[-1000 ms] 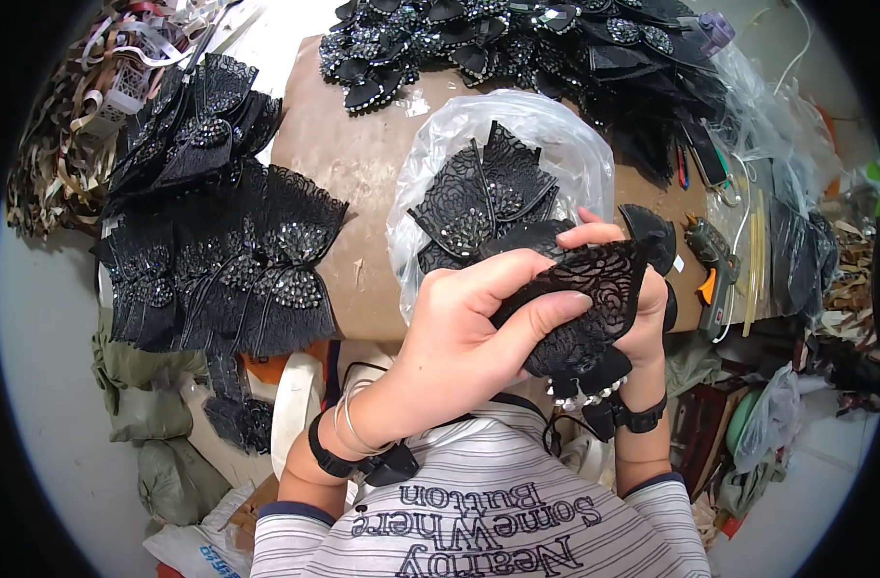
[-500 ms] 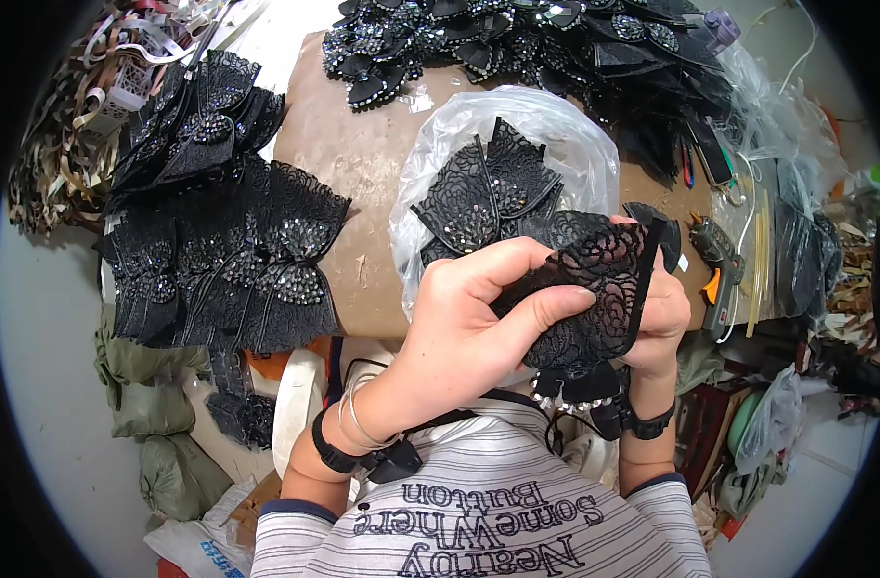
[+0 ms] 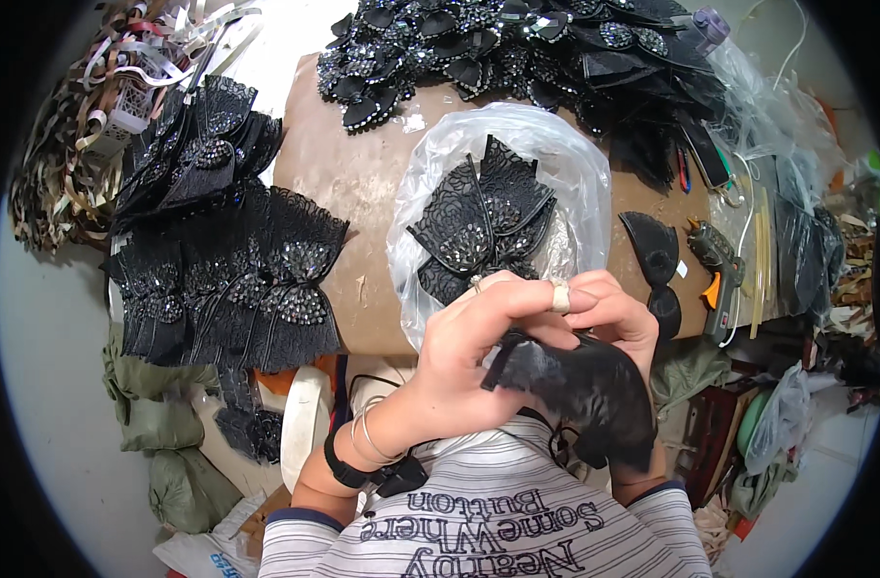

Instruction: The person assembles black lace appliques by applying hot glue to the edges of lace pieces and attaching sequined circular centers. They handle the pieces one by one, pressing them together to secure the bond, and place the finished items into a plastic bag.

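Note:
Both hands are closed on one black lace bow piece [image 3: 594,385], held low in front of my chest. Its smooth, dark side faces up, and one end hangs down over my right forearm. My left hand [image 3: 474,342] grips it from the left, a pale band around one fingertip. My right hand [image 3: 613,313] pinches its upper edge, with the fingers of both hands meeting there. Just beyond them, rhinestone-covered black lace pieces [image 3: 488,212] rest on a clear plastic bag [image 3: 580,183]. A small plain black bow [image 3: 655,275] lies to the right of my right hand.
More rhinestone lace pieces lie in rows [image 3: 238,275] and a stack [image 3: 204,144] at left. A large heap of black bows [image 3: 478,48] covers the far side. At right are a glue gun [image 3: 714,265] and glue sticks [image 3: 761,260] on the brown table covering [image 3: 353,202].
The lace piece has been turned over from its lace face to its smooth side and lowered toward me. Both hands have drawn together, uncovering the small black bow on the table.

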`<state>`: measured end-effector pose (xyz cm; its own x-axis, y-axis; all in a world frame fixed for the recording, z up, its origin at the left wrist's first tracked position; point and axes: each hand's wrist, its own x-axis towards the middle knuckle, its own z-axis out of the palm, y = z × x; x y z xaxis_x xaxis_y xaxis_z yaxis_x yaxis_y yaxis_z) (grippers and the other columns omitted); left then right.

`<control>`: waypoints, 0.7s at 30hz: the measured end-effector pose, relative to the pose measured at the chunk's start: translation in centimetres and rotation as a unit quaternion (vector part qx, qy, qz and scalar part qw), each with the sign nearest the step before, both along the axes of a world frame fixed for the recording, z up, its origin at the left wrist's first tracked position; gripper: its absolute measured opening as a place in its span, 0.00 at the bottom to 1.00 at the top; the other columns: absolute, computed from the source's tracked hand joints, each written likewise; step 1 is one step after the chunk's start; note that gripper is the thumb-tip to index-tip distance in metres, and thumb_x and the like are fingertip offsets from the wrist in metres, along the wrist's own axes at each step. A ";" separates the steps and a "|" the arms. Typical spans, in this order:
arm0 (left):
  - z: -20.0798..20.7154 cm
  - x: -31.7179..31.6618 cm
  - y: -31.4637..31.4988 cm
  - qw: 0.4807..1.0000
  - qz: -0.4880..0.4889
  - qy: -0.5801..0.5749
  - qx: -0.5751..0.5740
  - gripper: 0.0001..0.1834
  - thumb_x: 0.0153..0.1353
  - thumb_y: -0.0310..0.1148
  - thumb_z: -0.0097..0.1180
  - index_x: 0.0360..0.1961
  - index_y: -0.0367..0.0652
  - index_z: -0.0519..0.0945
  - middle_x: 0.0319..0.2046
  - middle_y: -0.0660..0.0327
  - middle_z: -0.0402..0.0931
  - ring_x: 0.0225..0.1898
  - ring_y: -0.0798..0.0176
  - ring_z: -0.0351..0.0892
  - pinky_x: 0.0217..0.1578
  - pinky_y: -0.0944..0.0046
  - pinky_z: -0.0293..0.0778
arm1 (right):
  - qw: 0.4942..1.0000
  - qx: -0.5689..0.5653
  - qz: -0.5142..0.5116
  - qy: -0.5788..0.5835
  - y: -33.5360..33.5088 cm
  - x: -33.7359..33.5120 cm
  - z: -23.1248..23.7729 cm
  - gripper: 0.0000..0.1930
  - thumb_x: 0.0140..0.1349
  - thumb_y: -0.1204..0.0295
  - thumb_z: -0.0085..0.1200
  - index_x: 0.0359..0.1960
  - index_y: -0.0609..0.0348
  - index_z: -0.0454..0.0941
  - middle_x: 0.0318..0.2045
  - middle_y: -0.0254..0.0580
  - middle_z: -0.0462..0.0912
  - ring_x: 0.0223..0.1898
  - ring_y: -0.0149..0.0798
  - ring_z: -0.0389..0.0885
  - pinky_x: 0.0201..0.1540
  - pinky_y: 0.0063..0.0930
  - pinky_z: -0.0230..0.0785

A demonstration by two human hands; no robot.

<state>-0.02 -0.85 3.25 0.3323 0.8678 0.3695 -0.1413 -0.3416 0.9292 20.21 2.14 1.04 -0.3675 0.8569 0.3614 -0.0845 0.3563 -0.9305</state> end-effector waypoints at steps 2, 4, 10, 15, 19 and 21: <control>0.0 0.5 -0.6 0.998 0.017 -0.041 -0.040 0.37 0.43 0.25 0.65 0.56 0.32 0.63 0.43 0.52 0.73 0.46 0.55 0.79 0.53 0.57 0.72 | 0.999 -0.008 0.027 0.026 0.0 -0.4 0.2 0.12 0.46 0.75 0.68 0.33 0.60 0.80 0.38 0.44 0.85 0.42 0.43 0.79 0.48 0.36 0.71; 0.5 0.7 -0.7 0.997 0.014 -0.048 -0.056 0.36 0.44 0.22 0.63 0.55 0.33 0.60 0.41 0.54 0.73 0.43 0.56 0.80 0.51 0.59 0.74 | 0.999 -0.021 0.029 0.026 -0.4 -0.4 -0.2 0.13 0.50 0.70 0.68 0.35 0.60 0.79 0.39 0.45 0.85 0.42 0.43 0.80 0.49 0.36 0.71; 1.0 1.8 -0.5 0.996 0.090 0.010 -0.015 0.30 0.52 0.16 0.63 0.56 0.32 0.64 0.32 0.59 0.77 0.32 0.66 0.81 0.42 0.69 0.75 | 0.996 -0.086 -0.029 -0.008 -1.6 -1.0 0.7 0.12 0.54 0.70 0.65 0.36 0.61 0.79 0.41 0.47 0.84 0.44 0.43 0.81 0.51 0.36 0.71; 3.1 0.9 0.3 0.988 0.107 0.080 0.075 0.19 0.45 0.23 0.68 0.41 0.35 0.82 0.34 0.56 0.83 0.31 0.61 0.82 0.36 0.66 0.75 | 0.998 -0.003 -0.044 -0.032 -0.7 -0.6 1.3 0.12 0.53 0.69 0.64 0.36 0.60 0.79 0.43 0.47 0.84 0.45 0.43 0.80 0.51 0.36 0.69; 2.7 0.9 -0.1 0.985 0.129 0.100 0.065 0.14 0.45 0.20 0.67 0.36 0.37 0.85 0.29 0.57 0.82 0.29 0.61 0.80 0.31 0.65 0.74 | 0.980 0.108 -0.080 -0.144 -0.5 -0.6 1.3 0.12 0.49 0.73 0.65 0.36 0.58 0.80 0.42 0.45 0.84 0.43 0.44 0.80 0.49 0.36 0.70; 2.4 1.2 -0.1 0.983 0.142 0.091 0.078 0.12 0.47 0.20 0.67 0.35 0.37 0.85 0.24 0.60 0.80 0.25 0.63 0.77 0.26 0.67 0.71 | 0.966 0.138 -0.086 -0.201 -0.6 -0.3 2.1 0.10 0.49 0.73 0.65 0.34 0.58 0.81 0.41 0.44 0.85 0.43 0.44 0.80 0.47 0.36 0.71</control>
